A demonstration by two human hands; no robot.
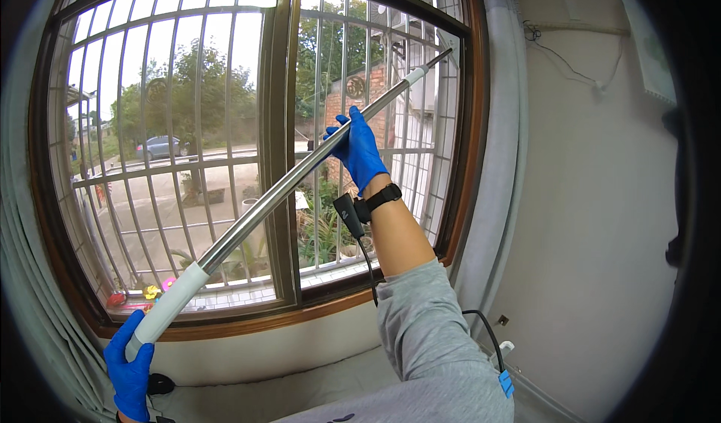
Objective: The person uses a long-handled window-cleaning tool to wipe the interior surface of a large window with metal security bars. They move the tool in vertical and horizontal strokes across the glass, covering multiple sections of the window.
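Note:
A long silver pole (274,197) with a white grip runs slantwise across the view, from the lower left to the upper right of the window. Blue gloves cover both hands. Around the end of the white grip, low at the left, my left hand (128,367) is closed. My right hand (360,151) holds the metal shaft farther up, its thumb and fingers about it. Past a white collar, the pole narrows to a thin dark tip near the right window pane (439,66); what is fixed there I cannot make out.
A brown wooden frame (477,122) surrounds the sliding window, with metal bars (199,115) beyond the glass. Curtains hang at the left (37,310) and right (502,122). Small colourful items (152,291) are by the lower left sill. A black cable (369,261) runs from my wrist device.

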